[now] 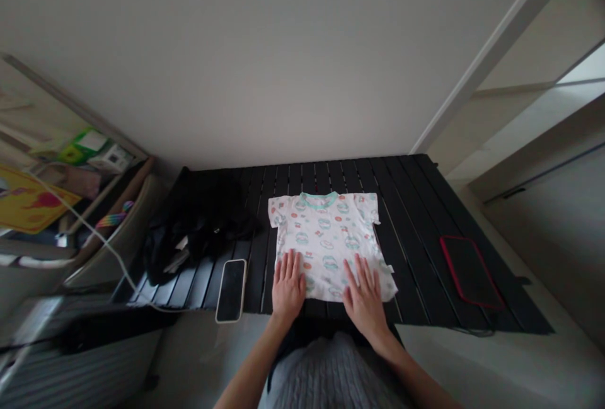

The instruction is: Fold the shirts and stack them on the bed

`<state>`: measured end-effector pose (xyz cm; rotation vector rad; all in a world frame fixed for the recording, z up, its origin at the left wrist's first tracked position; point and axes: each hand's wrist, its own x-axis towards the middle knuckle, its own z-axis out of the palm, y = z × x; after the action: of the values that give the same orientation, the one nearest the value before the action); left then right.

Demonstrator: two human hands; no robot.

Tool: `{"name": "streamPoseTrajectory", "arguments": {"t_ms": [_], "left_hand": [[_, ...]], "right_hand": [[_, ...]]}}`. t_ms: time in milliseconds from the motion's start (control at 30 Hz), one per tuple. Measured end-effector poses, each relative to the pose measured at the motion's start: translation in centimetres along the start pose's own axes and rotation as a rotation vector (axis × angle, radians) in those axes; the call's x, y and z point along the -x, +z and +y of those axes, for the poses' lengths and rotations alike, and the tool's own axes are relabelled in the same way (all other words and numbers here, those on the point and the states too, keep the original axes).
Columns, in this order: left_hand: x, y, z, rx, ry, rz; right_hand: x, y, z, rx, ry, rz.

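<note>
A: Where is the small printed T-shirt (326,239) found?

B: It is laid flat, front up, near the middle of the black slatted table (416,207). The green-trimmed neckline is turned away from the person and the hem is brought to the near edge. Both short sleeves are spread out to the sides.

A: How are the hands placed?

B: The left hand (288,286) is pressed palm down on the lower left part of the cloth, and the right hand (365,299) likewise on the lower right part. The fingers are stretched out and slightly fanned. Nothing is pinched or clasped by either hand, so the shirt is only held down, not gripped.

A: How is the garment judged to handle?

B: It is judged to be very light, thin and limp, probably knitted cotton. No stiffness can be counted on: if lifted at one point, it would be expected to sag and bunch. It is likely to slide easily on the slats, and a fold could be caught in the gaps between them. Nothing fragile is seen in it.

A: Where would it best be taken hold of?

B: At two points at once, it is thought. The hem corners beside the fingertips or the shoulder seams by the sleeves could be pinched between thumb and finger, so that the cloth is drawn taut.

A: What is set around it?

B: A phone in a pale case (231,289) is laid just left of the left hand, and a heap of black cloth (198,232) further left. A red-edged device (470,270) is laid well apart on the right.
</note>
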<state>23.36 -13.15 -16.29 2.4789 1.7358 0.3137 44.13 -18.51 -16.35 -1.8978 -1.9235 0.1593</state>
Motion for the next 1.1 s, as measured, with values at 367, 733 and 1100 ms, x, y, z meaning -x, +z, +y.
{"name": "streamPoseTrajectory", "arguments": {"t_ms": [367,733,1100], "left_hand": [[-7.4,-3.5,-5.7,0.221,-0.477,0.054],[-13.9,-2.5,-6.3,0.375,-0.607,-0.098],[-18.0,-3.2,1.8,0.697,-0.233,-0.023]], "right_hand": [[-0.1,1.9,-9.6,-0.268,-0.47,-0.614],[0.3,0.4,-8.7,-0.292,-0.423,-0.568],[2.9,-2.7,-5.2,-0.29,0.059,-0.345]]}}
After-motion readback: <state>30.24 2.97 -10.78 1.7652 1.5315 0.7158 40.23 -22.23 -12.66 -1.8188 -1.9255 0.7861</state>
